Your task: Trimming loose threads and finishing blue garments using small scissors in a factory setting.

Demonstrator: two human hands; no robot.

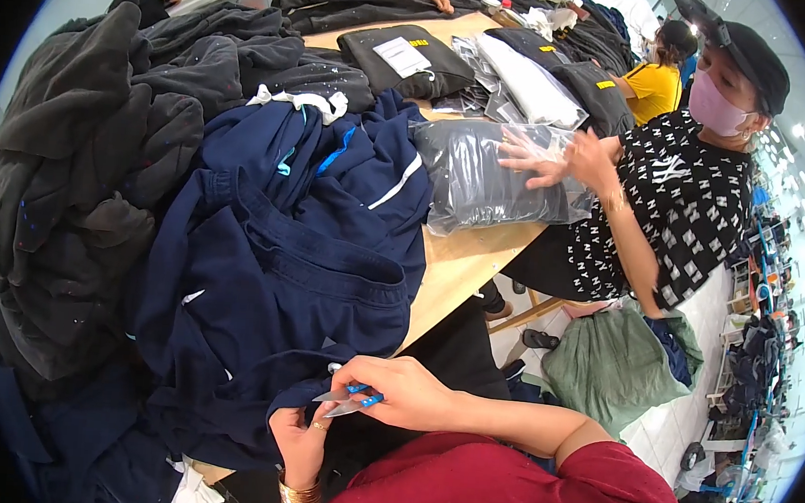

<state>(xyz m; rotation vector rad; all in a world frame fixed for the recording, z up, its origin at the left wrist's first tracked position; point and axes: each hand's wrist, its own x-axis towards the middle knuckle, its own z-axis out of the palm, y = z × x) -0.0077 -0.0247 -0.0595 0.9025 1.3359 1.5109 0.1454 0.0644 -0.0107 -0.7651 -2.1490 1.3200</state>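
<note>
My right hand is closed around a pair of thread snips with blue handle parts and pointed metal blades. Just below, my left hand, with gold bangles at its wrist, pinches a fold of navy sweatpants. The snips' blades lie close above my left fingers. The sweatpants spread over the table with their elastic waistband facing up. Small white marks or tags show on the navy fabric. What lies under my right fingers is partly hidden.
Dark grey garments are heaped at the left. Across the wooden table, a co-worker's hands rest on a clear-bagged dark garment. Behind it lies a folded black garment with a white label. A green sack stands on the floor.
</note>
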